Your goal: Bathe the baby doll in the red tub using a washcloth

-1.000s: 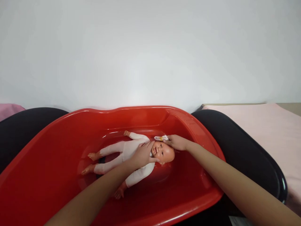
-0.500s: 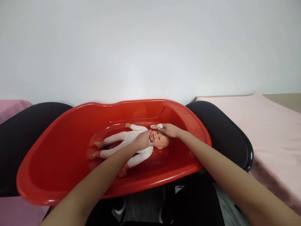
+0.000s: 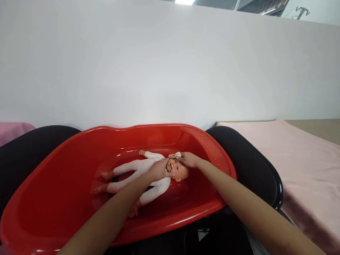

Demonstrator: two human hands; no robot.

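A baby doll point(image 3: 143, 164) with a white cloth body lies on its back in a red baby bathtub point(image 3: 53, 198), its head toward the right. My left hand point(image 3: 158, 170) is closed around the doll's neck and jaw, with the thumb on the near side of the chin. Beside the far side of the doll's head, my right hand point(image 3: 188, 160) pinches a small folded white cloth point(image 3: 174, 155) with a yellowish mark. The cloth is by the doll's ear; whether it touches the head I cannot tell.
The tub rests over black chairs, a rounded black seat point(image 3: 255, 166) showing at the right and another point(image 3: 34, 152) at the left. A pink-covered bed point(image 3: 305, 170) stands at the far right. Behind the tub rises a white partition point(image 3: 164, 71).
The view has tilted up, so the tub and doll appear lower and the partition's top edge shows. My right hand with the cloth is slightly closer to the doll's head. The left hold is unchanged.
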